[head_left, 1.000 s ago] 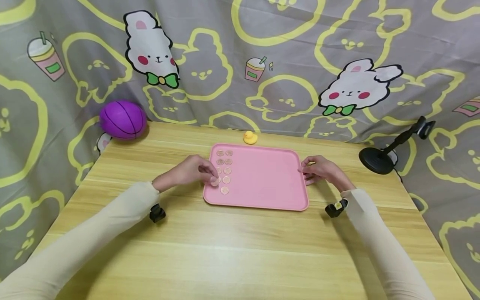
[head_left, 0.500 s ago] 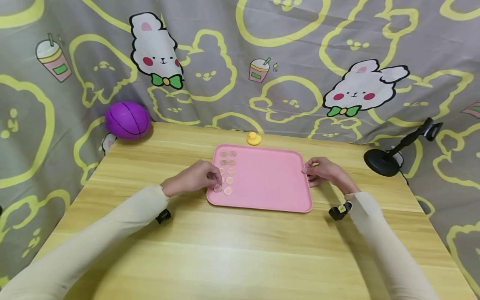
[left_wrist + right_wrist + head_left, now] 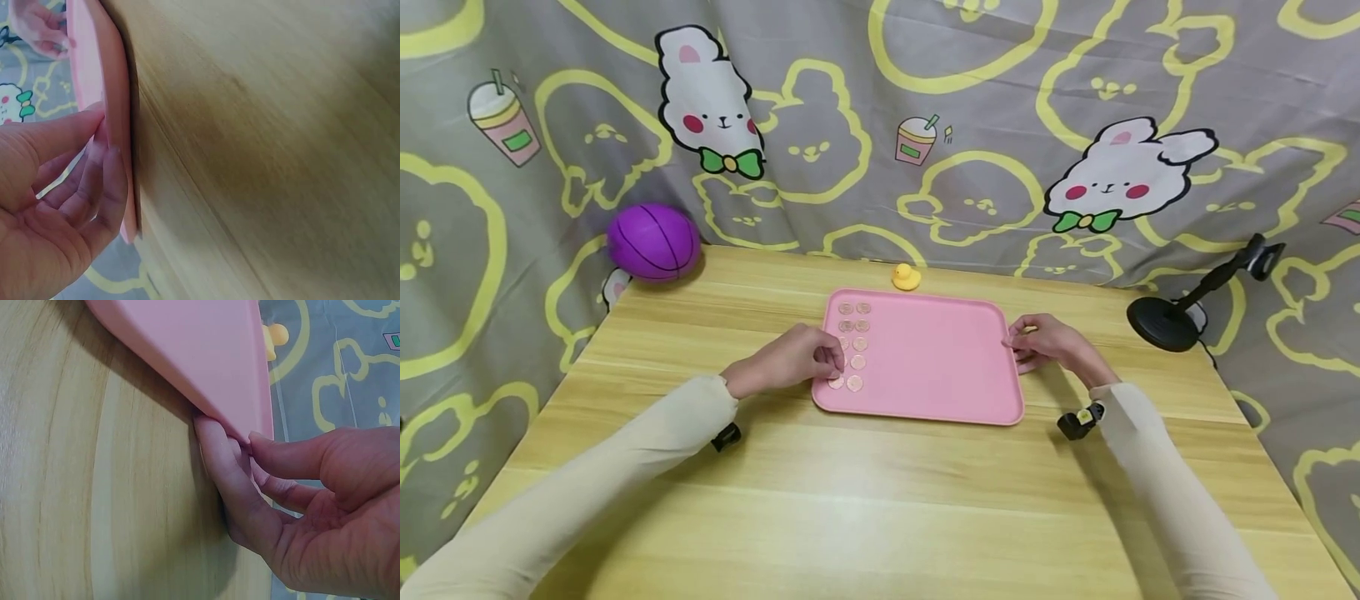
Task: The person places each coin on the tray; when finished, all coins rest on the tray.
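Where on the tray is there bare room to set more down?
Bare: the pink tray from the coins across to the right hand. Crowded: its left edge, where the left hand pinches a coin.

Matt pink plastic on pale wood

The tray (image 3: 940, 358) looks smooth, matt plastic; the surface (image 3: 880, 500) shows light wood grain with a slight sheen; printed cloth (image 3: 970, 100) hangs at 12 o'clock.
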Motion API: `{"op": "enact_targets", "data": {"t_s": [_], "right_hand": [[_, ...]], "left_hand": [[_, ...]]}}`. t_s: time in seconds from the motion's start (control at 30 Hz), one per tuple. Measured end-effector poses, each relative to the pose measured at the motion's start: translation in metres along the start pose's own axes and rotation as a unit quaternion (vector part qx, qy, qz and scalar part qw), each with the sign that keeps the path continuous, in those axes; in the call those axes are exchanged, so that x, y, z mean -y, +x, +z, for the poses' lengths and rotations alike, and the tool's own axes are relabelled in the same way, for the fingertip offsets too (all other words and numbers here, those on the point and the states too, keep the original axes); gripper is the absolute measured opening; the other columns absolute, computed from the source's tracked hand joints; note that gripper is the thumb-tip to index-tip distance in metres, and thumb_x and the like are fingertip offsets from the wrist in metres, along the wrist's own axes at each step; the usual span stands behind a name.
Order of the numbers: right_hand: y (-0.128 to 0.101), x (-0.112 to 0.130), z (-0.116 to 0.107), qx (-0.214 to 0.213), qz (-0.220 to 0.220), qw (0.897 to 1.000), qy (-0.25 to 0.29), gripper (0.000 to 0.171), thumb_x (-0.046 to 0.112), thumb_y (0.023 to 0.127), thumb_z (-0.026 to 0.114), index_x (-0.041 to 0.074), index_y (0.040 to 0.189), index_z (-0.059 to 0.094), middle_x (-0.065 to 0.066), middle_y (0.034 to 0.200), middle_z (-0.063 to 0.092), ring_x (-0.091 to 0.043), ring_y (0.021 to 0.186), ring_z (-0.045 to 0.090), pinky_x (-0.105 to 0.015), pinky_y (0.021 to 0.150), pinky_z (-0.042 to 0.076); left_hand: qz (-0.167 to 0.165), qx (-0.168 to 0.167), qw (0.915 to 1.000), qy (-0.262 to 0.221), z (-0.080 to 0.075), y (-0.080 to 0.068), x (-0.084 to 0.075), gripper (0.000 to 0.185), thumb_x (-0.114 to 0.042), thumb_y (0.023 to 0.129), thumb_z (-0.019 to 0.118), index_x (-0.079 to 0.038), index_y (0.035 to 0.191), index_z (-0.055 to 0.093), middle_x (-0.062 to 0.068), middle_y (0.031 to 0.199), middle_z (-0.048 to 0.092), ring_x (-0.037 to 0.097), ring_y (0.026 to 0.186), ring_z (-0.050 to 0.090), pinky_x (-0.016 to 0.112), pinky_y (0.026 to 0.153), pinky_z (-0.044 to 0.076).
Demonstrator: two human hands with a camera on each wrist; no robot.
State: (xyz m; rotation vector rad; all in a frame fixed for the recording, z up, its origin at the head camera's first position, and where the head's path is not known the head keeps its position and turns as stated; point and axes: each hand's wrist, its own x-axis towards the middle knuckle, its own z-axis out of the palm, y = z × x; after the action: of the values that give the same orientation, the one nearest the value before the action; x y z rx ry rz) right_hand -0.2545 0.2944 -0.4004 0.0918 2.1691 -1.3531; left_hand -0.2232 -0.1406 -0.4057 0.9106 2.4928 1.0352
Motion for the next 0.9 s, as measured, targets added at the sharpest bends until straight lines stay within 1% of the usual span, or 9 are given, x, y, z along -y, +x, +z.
{"op": "enact_targets", "data": {"t_s": [0.23,0.33,0.47,0.6,0.67,0.73,0.8,0.83,0.9], "right_hand": [[0.002,0.0,0.0,0.0,0.002,1.0,0.008,0.021,0.002,0.105,0.06,-0.01,0.117,0.048,-0.004,0.08,0.068,-0.01,0.072,0.07,-0.033,0.073,0.065],[0.003,0.0,0.0,-0.005,0.001,1.0,0.011,0.021,0.003,0.105,0.059,-0.01,0.118,0.048,-0.004,0.081,0.068,-0.011,0.072,0.07,-0.033,0.073,0.065],[0.005,0.0,0.003,-0.014,-0.001,1.0,0.008,0.022,0.004,0.105,0.059,-0.01,0.119,0.049,-0.004,0.081,0.069,-0.011,0.072,0.071,-0.033,0.072,0.065],[0.004,0.001,0.006,-0.029,-0.014,0.999,-0.027,0.026,0.01,0.106,0.06,-0.01,0.12,0.05,-0.008,0.085,0.07,-0.013,0.072,0.071,-0.036,0.07,0.065],[0.002,0.001,0.004,-0.049,-0.03,0.997,-0.057,0.028,0.013,0.107,0.06,-0.011,0.12,0.051,-0.011,0.09,0.068,-0.016,0.072,0.07,-0.038,0.069,0.065],[-0.001,0.001,-0.002,-0.084,-0.055,0.99,-0.101,0.03,0.016,0.108,0.059,-0.011,0.12,0.052,-0.017,0.096,0.066,-0.021,0.076,0.071,-0.04,0.07,0.065],[-0.003,0.0,-0.011,-0.126,-0.09,0.976,-0.156,0.032,0.02,0.109,0.058,-0.01,0.12,0.055,-0.024,0.103,0.064,-0.029,0.084,0.07,-0.043,0.072,0.065],[-0.005,-0.001,-0.016,-0.151,-0.112,0.964,-0.186,0.033,0.022,0.109,0.058,-0.01,0.12,0.057,-0.027,0.106,0.063,-0.033,0.089,0.069,-0.046,0.074,0.064],[-0.009,0.0,-0.029,-0.201,-0.159,0.935,-0.246,0.036,0.022,0.109,0.057,-0.011,0.123,0.059,-0.033,0.117,0.062,-0.043,0.103,0.065,-0.054,0.084,0.06]], "left_hand": [[-0.008,-0.026,0.9996,0.003,0.001,0.0,0.002,0.006,-0.003,0.095,0.074,-0.007,0.091,0.075,0.001,0.085,0.072,0.012,0.078,0.063,0.026,0.073,0.052],[-0.012,-0.053,0.9985,-0.005,-0.002,0.0,0.006,0.004,-0.005,0.098,0.072,-0.006,0.098,0.075,0.004,0.091,0.074,0.015,0.085,0.066,0.029,0.077,0.054],[-0.019,-0.092,0.9955,-0.013,-0.007,-0.002,0.014,0.009,-0.006,0.101,0.067,-0.004,0.106,0.075,0.008,0.1,0.075,0.021,0.09,0.067,0.034,0.077,0.057],[-0.035,-0.118,0.9924,-0.008,-0.014,-0.007,0.022,0.016,-0.006,0.102,0.065,-0.001,0.116,0.073,0.013,0.111,0.074,0.026,0.098,0.068,0.041,0.086,0.058],[-0.042,-0.127,0.991,0.006,-0.02,-0.01,0.025,0.022,-0.009,0.103,0.066,0.001,0.122,0.07,0.016,0.119,0.072,0.031,0.105,0.068,0.046,0.093,0.057],[-0.051,-0.136,0.9886,0.04,-0.027,-0.013,0.029,0.03,-0.014,0.103,0.067,0.0,0.13,0.067,0.017,0.13,0.069,0.035,0.116,0.066,0.052,0.099,0.055],[-0.055,-0.144,0.9839,0.09,-0.035,-0.014,0.033,0.038,-0.018,0.103,0.068,-0.001,0.137,0.063,0.019,0.14,0.064,0.04,0.126,0.062,0.057,0.105,0.052],[-0.055,-0.151,0.9803,0.115,-0.04,-0.014,0.035,0.042,-0.02,0.103,0.068,-0.002,0.14,0.061,0.02,0.145,0.061,0.041,0.131,0.059,0.059,0.107,0.05],[-0.05,-0.168,0.971,0.163,-0.047,-0.012,0.039,0.049,-0.023,0.103,0.07,-0.004,0.146,0.057,0.022,0.151,0.055,0.043,0.137,0.054,0.062,0.111,0.045]]}}
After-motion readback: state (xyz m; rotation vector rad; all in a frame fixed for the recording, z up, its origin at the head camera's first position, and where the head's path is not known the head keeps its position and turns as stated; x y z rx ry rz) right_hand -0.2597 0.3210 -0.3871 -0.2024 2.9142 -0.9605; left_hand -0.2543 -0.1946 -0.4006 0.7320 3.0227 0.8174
